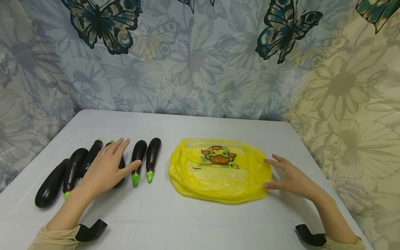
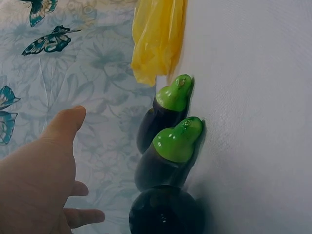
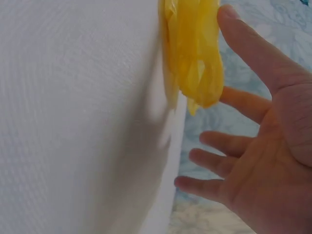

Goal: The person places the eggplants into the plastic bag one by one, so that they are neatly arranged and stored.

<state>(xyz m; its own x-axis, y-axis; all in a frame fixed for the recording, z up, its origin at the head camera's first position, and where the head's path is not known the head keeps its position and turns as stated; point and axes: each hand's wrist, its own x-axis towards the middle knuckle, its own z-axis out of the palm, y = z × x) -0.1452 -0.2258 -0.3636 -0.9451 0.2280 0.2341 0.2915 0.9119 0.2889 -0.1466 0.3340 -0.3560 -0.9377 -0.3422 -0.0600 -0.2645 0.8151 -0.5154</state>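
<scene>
Several dark purple eggplants with green caps lie in a row on the left of the table. My left hand is over them with its fingers spread, partly hiding one eggplant; it grips nothing. Just right of its thumb lie an eggplant and another eggplant, caps toward me. In the left wrist view, a green cap shows beyond the thumb. A yellow plastic bag with a duck print lies flat at the centre. My right hand is spread, thumb and index fingertips right at the bag's right edge.
A white cloth covers the table. Behind it hangs a curtain patterned with flowers and butterflies. Farther left lie a thick eggplant and a slimmer eggplant. A black wrist mount sticks out from the left sleeve.
</scene>
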